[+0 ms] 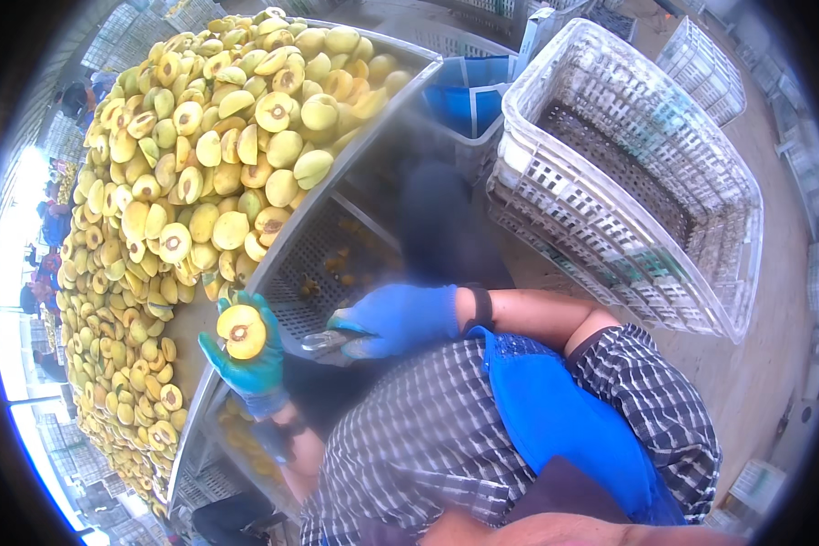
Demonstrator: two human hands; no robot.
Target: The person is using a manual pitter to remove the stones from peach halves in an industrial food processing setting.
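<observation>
My left hand [251,355], in a teal-coated glove, holds a halved yellow peach [243,332] with its cut face up and a brown-ringed pit area at the centre. It is at the near edge of a metal-rimmed table [201,327] heaped with yellow peaches [232,230], many of them halved. In a blue glove, my right hand [401,324] grips a metal hand tool [325,340] whose shiny, loop-like tip points left. The glove hides most of the tool, so its exact kind cannot be told. The two hands are apart.
Below the table edge sits a plastic crate [307,256] with yellow scraps inside. A large white slatted crate [628,177] stands at the right, stacked on another. Behind it are a blue-lined container [474,89] and another crate [703,68]. Other people [51,225] are at the far left.
</observation>
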